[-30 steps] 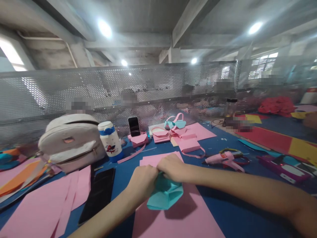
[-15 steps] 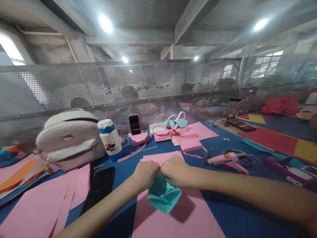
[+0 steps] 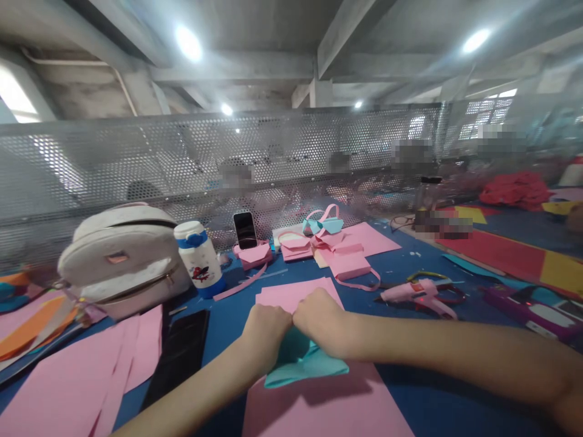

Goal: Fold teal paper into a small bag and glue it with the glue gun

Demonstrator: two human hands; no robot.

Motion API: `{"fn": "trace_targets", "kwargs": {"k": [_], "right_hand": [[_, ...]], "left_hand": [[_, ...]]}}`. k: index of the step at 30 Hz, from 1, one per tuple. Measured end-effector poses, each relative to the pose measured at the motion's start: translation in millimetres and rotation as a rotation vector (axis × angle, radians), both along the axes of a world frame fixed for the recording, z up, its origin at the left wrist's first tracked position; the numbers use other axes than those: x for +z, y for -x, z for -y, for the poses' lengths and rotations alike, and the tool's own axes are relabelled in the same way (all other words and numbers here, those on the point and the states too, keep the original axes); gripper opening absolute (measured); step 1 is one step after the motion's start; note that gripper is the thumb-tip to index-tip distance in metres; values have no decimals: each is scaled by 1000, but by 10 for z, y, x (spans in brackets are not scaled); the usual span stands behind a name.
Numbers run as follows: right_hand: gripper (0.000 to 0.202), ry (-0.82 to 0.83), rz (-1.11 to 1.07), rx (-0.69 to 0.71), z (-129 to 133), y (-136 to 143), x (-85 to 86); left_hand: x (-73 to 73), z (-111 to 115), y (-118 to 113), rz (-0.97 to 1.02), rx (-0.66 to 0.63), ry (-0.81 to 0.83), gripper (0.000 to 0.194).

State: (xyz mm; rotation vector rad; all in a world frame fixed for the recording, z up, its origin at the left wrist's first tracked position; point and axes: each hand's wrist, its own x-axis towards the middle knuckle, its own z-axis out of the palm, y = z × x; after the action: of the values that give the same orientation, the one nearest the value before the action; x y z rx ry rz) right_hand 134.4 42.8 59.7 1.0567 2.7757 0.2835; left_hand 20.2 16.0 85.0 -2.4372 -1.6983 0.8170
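Note:
A folded teal paper piece (image 3: pixel 306 368) hangs over pink paper sheets (image 3: pixel 325 413), its lower edge wide and flattened. Its far end is pinched between my left hand (image 3: pixel 265 337) and my right hand (image 3: pixel 322 321). Both hands are closed, side by side and touching at the knuckles. The fingertips are hidden behind the hands. Beyond them lie small pink paper bags (image 3: pixel 350 264) and a teal one (image 3: pixel 322 226) with a pink handle.
At left stand a pale backpack (image 3: pixel 122 255) and a white-blue bottle (image 3: pixel 200 261), with pink sheets (image 3: pixel 68 382) in front. A phone (image 3: pixel 245 230) leans upright behind. To the right lie a pink glue gun (image 3: pixel 421 294) and a purple device (image 3: pixel 528 312).
The teal piece has changed from an open, cup-like shape to a wider, flatter one. Both hands remain closed on it, with my right hand slightly nearer the camera. The view has shifted slightly.

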Motion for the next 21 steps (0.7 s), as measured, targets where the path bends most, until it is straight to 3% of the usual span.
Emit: {"fn": "trace_targets", "kwargs": {"k": [11, 15, 21], "right_hand": [[12, 109, 21, 57, 6, -120, 96], [21, 122, 51, 55, 65, -128, 102], [29, 136, 65, 50, 111, -135, 159]], "left_hand": [[-51, 47, 67, 98, -16, -38, 19], [-44, 87, 54, 107, -19, -30, 30], [-17, 171, 3, 114, -13, -55, 28]]}}
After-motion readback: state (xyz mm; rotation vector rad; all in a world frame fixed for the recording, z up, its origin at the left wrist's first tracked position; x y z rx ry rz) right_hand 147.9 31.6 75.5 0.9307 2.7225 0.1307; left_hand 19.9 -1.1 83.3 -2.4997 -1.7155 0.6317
